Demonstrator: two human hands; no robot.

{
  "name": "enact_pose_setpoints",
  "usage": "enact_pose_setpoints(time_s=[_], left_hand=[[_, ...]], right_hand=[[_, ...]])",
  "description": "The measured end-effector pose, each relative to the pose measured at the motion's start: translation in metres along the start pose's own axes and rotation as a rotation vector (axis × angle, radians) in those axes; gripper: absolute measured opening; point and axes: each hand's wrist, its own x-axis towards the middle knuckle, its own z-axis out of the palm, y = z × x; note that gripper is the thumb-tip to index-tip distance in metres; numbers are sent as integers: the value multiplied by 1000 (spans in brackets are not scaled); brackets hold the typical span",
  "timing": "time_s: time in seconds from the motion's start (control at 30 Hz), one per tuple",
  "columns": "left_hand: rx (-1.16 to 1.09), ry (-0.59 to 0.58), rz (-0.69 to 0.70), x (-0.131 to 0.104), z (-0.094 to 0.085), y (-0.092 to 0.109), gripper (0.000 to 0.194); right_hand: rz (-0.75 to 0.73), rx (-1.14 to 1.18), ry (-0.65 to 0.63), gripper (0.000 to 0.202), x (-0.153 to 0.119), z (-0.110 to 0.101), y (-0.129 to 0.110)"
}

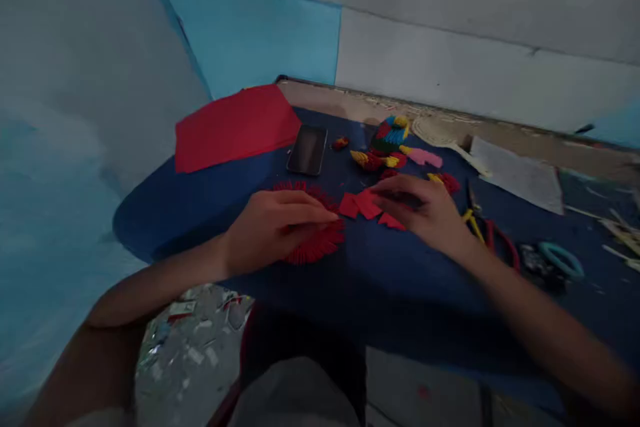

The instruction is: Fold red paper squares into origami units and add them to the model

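My left hand lies over a round, spiky red folded-paper piece on the blue tabletop. Its thumb and fingers come together above the spikes, and I cannot make out what sits between them. To the right, my right hand has its thumb and forefinger closed at the edge of a small red paper piece. Another red paper piece is at its left, and a third red piece lies under the fingers. The hand partly hides this group.
Behind are a phone, a large red sheet and colourful folded-paper figures. On the right lie a white sheet, red-handled scissors and a teal ring. Scraps litter the floor.
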Motion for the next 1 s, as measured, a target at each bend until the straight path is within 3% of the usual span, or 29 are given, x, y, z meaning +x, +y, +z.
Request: enact_pose_setpoints(time_s=[0.1,0.17,0.27,0.37,0.57,0.67,0.77,0.87,1.0], left_hand=[[32,11,-43,4,0,-2,17],[-11,26,-146,3,-1,-2,13],[-159,63,-323,-2,-3,-1,15],[-214,109,-388,-7,-5,-2,20],[-29,125,-302,-17,-6,-11,17],[115,98,-47,-29,-7,-17,22],[267,-5,167,-46,-2,-23,43],[387,-31,187,-58,9,-28,32],[242,30,126,-48,19,-33,25]], right_hand=[[-33,208,-259,21,16,13,-33],[9,356,-361,22,24,21,-45],[104,529,-465,21,32,33,-48],[142,632,-539,19,35,43,-44],[185,667,-536,16,33,51,-43],[207,659,-491,16,32,50,-38],[247,666,-425,17,31,49,-30],[306,675,-343,19,31,49,-23],[324,662,-288,17,35,51,-20]])
